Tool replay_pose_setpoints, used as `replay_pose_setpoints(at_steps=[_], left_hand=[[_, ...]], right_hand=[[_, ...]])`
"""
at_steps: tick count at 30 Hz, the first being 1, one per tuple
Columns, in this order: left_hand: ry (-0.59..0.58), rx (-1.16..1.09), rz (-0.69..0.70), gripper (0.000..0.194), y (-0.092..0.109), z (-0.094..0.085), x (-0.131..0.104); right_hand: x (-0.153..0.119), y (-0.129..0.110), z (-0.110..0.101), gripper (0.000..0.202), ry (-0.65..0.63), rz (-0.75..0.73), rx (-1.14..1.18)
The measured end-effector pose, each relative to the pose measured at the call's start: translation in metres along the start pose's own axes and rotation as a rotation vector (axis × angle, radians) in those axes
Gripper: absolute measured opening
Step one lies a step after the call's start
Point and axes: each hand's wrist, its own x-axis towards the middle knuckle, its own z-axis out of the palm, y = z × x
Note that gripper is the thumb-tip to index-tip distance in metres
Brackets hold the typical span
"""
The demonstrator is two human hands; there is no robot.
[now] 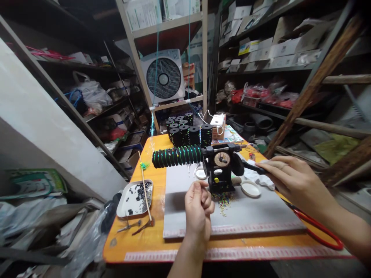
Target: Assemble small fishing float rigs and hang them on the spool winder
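The right hand (295,175) has its fingers closed round the black crank handle (252,166); the left hand (199,200) is curled shut, thumb against forefinger, though I can't tell whether it pinches a thin strand. Between them stands the black hand-cranked winder (216,187) on a pale grey board (185,222), bearing a long black ribbed roll (178,156) wound with glinting green-blue line. Small coloured beads (224,201) lie by its foot; red-handled scissors (324,231) sit under the right forearm. The winder partly blocks my view of upright black rolls (182,133) behind.
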Motion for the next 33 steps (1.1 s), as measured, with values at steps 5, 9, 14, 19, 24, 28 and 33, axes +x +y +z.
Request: replay_pose_setpoints(at_steps=[5, 9, 14, 19, 24, 28, 33], left_hand=[[0.019, -0.102, -0.019, 0.025, -0.004, 0.004, -0.006], [-0.007, -0.094, -0.018, 0.034, -0.007, 0.001, -0.003], [-0.180, -0.014, -0.118, 0.050, 0.002, -0.013, 0.011], [-0.279, 0.117, -0.175, 0.038, 0.005, -0.025, 0.015], [-0.181, 0.315, -0.036, 0.039, -0.004, -0.033, -0.010], [-0.089, 0.477, 0.119, 0.039, -0.008, -0.036, -0.026], [-0.021, 0.582, 0.185, 0.038, -0.006, -0.035, -0.023]], right_hand=[[0.001, -0.001, -0.001, 0.024, 0.005, 0.005, 0.015], [0.002, -0.001, -0.001, 0.023, 0.004, 0.009, 0.021], [0.000, 0.000, 0.000, 0.024, 0.004, 0.024, 0.026], [0.000, 0.001, 0.000, 0.024, -0.006, 0.026, 0.009], [0.000, 0.000, 0.000, 0.024, -0.004, 0.017, -0.017], [0.000, -0.001, 0.000, 0.024, 0.001, 0.015, -0.052], [0.007, 0.000, -0.001, 0.026, 0.027, 0.041, -0.100]])
